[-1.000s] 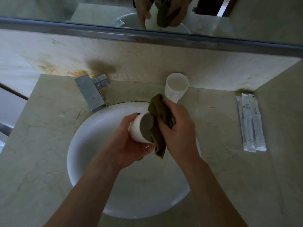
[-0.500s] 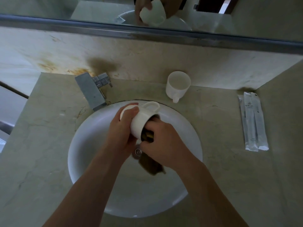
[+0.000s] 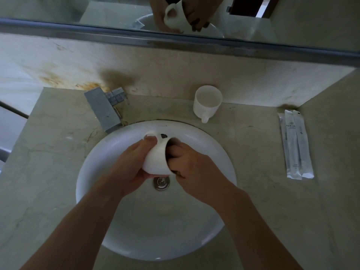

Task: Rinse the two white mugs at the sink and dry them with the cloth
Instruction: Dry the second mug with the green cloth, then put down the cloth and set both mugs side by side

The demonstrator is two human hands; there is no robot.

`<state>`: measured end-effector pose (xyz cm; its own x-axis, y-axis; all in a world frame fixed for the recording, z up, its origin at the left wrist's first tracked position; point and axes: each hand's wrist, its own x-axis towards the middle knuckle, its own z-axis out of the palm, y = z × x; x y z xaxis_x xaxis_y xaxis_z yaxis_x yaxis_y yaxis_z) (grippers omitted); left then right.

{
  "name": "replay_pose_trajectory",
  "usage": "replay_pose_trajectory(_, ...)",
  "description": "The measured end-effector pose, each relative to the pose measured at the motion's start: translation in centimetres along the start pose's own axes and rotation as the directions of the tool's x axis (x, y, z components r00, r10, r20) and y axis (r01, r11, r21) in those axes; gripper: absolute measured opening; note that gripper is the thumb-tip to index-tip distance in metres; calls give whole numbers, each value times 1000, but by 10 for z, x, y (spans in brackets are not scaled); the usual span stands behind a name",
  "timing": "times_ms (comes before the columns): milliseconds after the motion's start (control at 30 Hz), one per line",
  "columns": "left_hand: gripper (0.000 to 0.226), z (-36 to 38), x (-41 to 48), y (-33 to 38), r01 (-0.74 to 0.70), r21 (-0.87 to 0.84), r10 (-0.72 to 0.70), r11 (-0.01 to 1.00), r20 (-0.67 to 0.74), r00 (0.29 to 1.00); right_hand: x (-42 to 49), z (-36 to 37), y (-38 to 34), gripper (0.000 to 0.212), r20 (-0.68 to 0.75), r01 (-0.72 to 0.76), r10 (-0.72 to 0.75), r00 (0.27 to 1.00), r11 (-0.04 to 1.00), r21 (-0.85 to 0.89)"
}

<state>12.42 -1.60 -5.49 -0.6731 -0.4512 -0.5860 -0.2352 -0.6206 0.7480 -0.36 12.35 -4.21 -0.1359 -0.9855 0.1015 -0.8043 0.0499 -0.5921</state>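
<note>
My left hand (image 3: 129, 164) grips a white mug (image 3: 156, 159) tilted on its side over the round white basin (image 3: 194, 240), its handle pointing up and back. My right hand (image 3: 191, 166) has its fingers pushed into the mug's mouth with the dark olive cloth (image 3: 169, 157), which is almost wholly hidden inside. The second white mug (image 3: 208, 101) stands upright on the counter behind the basin, handle toward me.
A square chrome faucet (image 3: 104, 110) juts over the basin's back left rim. Wrapped toiletry packets (image 3: 296, 145) lie on the marble counter (image 3: 48, 172) at right. The drain (image 3: 161, 183) shows below the hands. A mirror (image 3: 97, 8) runs along the wall above.
The cloth hung out over the mug and my right hand; now it is tucked inside. The mug has turned in my left hand so its handle points up and back.
</note>
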Motion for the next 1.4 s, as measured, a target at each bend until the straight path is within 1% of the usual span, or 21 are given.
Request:
replay_pose_trajectory(67, 39, 10, 5, -3, -97, 18, 98, 995, -87, 991, 1, 1, -2, 54, -5, -138, 141, 990, 978, 156)
replay_pose_trajectory(167, 42, 17, 13, -8, -242, 150, 267, 959, -182, 946, 5, -5, -4, 47, 48, -368, 377, 925, 856, 362)
replay_pose_trajectory(233, 36, 19, 14, -7, -325, 351, 407, 878, -188, 894, 5, -10, -6, 43, 143, -499, 497, 856, 720, 482)
replay_pose_trajectory(300, 30, 21, 10, -5, -409, 514, 536, 754, -122, 836, 2, -16, -7, 39, 222, -554, 574, 788, 504, 663)
replay_pose_trajectory(367, 31, 20, 7, -5, -501, 597, 629, 626, -8, 777, -2, -21, -6, 36, 344, -519, 580, 738, 163, 839)
replay_pose_trajectory(433, 33, 18, 7, -7, -574, 659, 717, 486, 75, 693, -6, -27, -7, 33, 425, -433, 546, 722, -123, 893)
replay_pose_trajectory(500, 35, 18, 8, -11, -601, 714, 784, 358, 119, 609, -11, -31, -8, 28, 452, -342, 529, 718, -297, 891)
replay_pose_trajectory(600, 46, 21, 9, -17, -603, 756, 824, 254, 158, 545, -20, -30, -4, 24, 457, -199, 565, 688, -458, 866)
replay_pose_trajectory(633, 49, 23, 9, -21, -592, 764, 822, 256, 151, 550, -24, -31, -3, 24, 450, -169, 598, 663, -466, 869)
replay_pose_trajectory(700, 48, 28, 10, -25, -556, 757, 806, 343, 67, 588, -36, -31, 3, 22, 366, -158, 719, 590, -342, 927)
replay_pose_trajectory(767, 38, 35, 11, -28, -497, 653, 726, 571, -119, 677, -52, -30, 13, 31, 184, -279, 860, 477, -50, 959)
replay_pose_trajectory(800, 31, 40, 11, -29, -453, 570, 651, 685, -202, 731, -61, -29, 21, 36, 23, -390, 900, 435, 165, 906)
replay_pose_trajectory(833, 25, 45, 12, -31, -409, 465, 561, 785, -255, 787, -70, -28, 30, 42, -165, -492, 881, 443, 393, 777)
replay_pose_trajectory(867, 24, 50, 11, -33, -365, 335, 461, 869, -275, 844, -79, -26, 40, 46, -326, -548, 799, 506, 589, 594)
replay_pose_trajectory(933, 30, 64, 9, -37, -275, 30, 274, 961, -236, 932, -99, -17, 63, 50, -467, -578, 618, 633, 778, 247)
replay_pose_trajectory(1000, 34, 80, 7, -39, -211, -139, 184, 968, -182, 966, -121, -7, 82, 51, -452, -616, 581, 677, 783, 84)
replay_pose_trajectory(1067, 40, 96, 7, -43, -177, -211, 147, 961, -151, 978, -141, 2, 92, 51, -424, -669, 607, 672, 743, 1)
replay_pose_trajectory(1200, 37, 121, 10, -51, -120, -332, 86, 936, -115, 990, -167, 7, 94, 59, -377, -789, 705, 601, 598, -140)
replay_pose_trajectory(1300, 38, 138, 11, -58, -96, -363, 61, 927, -107, 992, -165, -5, 89, 48, -384, -824, 729, 567, 490, -285)
replay_pose_trajectory(1367, 38, 150, 15, -64, -119, -358, 72, 926, -143, 987, -153, -15, 74, 40, -427, -778, 661, 618, 591, -211)
replay_pose_trajectory(1400, 37, 156, 17, -65, -142, -339, 88, 930, -171, 981, -143, -20, 62, 39, -467, -738, 629, 622, 670, -81)
